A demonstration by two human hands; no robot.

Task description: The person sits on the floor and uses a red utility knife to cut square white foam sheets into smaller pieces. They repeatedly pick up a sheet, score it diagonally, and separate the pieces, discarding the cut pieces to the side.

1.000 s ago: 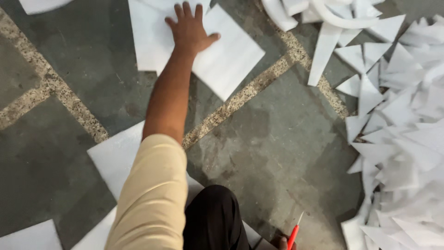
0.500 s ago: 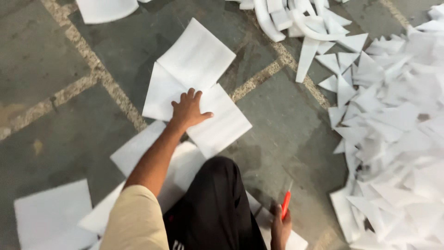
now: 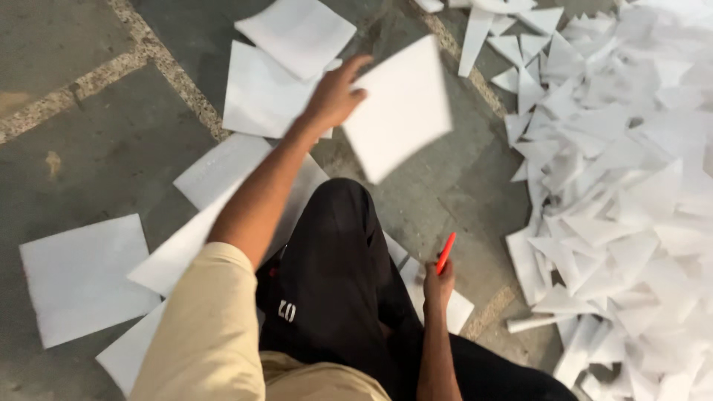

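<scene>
White square sheet (image 3: 397, 108) is held off the floor, pinched at its left edge by the left hand (image 3: 334, 96), and is seen blurred above the grey stone floor (image 3: 96, 156), between the loose square sheets (image 3: 297, 33) at upper left and the heap of cut triangles (image 3: 631, 186) at right. At far left a further sheet (image 3: 82, 278) is laid flat, and others are spread under the outstretched arm and the black trouser knee (image 3: 334, 275). For a clean lift, judged from this view, the sheet should be gripped by thumb and fingers near one edge only, kept flat rather than creased, and carried clear of the sheets beneath so that none is dragged along. Lower right of the knee, the right hand (image 3: 438, 286) is closed around a red-handled tool (image 3: 445, 252), which appears to be a cutter or scissors, though it cannot be told which; its tip is best kept pointed away from the knee
</scene>
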